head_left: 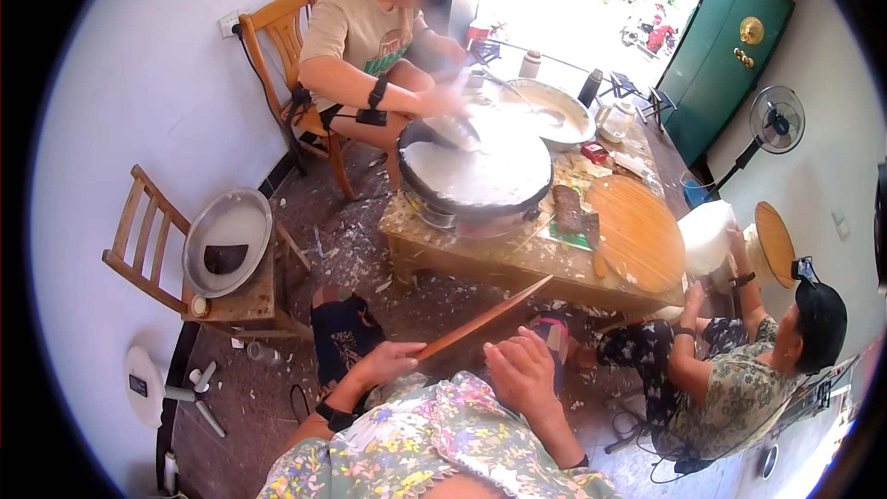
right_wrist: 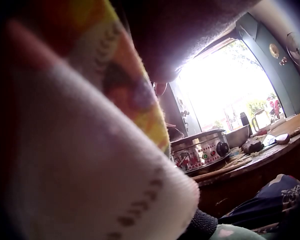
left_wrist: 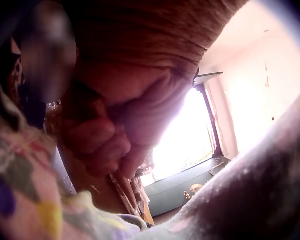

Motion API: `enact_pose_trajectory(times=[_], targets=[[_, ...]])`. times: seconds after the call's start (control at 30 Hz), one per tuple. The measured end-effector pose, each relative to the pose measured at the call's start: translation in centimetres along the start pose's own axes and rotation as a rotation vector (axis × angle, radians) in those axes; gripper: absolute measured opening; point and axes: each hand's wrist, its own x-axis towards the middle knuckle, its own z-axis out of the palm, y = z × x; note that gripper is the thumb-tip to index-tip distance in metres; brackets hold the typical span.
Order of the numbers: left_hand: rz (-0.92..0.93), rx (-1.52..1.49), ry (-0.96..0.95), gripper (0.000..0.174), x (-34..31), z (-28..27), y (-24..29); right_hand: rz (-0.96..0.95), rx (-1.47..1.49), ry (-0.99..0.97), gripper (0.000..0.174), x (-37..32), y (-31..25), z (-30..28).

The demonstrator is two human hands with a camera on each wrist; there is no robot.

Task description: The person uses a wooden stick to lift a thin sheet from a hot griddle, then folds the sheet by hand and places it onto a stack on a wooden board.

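In the head view my left hand [head_left: 386,365] grips one end of a long, flat, pointed wooden stick [head_left: 490,316]. The stick slants up and right in front of my lap. Seen close in the left wrist view, that hand's curled fingers [left_wrist: 102,142] are dark. My right hand [head_left: 525,374] hovers over my lap with loosely bent fingers, holding nothing. Ahead of me on the low wooden table [head_left: 443,268] stands a round electric griddle [head_left: 476,171] coated in white batter. Over its far left edge, another person's blurred hand [head_left: 448,106] holds a pale, bowl-like thing.
A round wooden board [head_left: 637,231] and a dark block [head_left: 566,210] lie on the table. Behind the griddle is a wide basin [head_left: 577,129]. A chair at left bears a metal basin [head_left: 263,254]. At right a seated person [head_left: 730,370] handles a white sheet [head_left: 707,236].
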Motion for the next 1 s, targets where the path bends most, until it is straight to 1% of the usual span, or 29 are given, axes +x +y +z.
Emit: enact_pose_trajectory(times=[0.27, 0.73, 0.83, 0.97, 1.0], targets=[[-0.026, -0.084, 0.047, 0.048, -0.14, -0.18, 0.11, 0.009, -0.009, -0.001, 0.025, -0.13, 0.03, 0.04], [-0.027, -0.062, 0.046, 0.047, -0.44, -0.08, 0.73, 0.012, -0.006, -0.008, 0.021, 0.07, -0.07, -0.20], [-0.028, -0.091, 0.035, 0.047, -0.53, -0.03, 0.95, 0.003, -0.036, -0.015, 0.026, -0.06, 0.11, -0.19], [-0.054, -0.074, 0.017, 0.048, -0.66, -0.31, 0.66, 0.003, -0.032, -0.004, 0.025, -0.16, 0.04, -0.23], [-0.034, -0.085, 0.018, 0.048, -0.65, -0.23, 0.67, 0.004, -0.030, -0.004, 0.025, -0.16, 0.05, -0.24]])
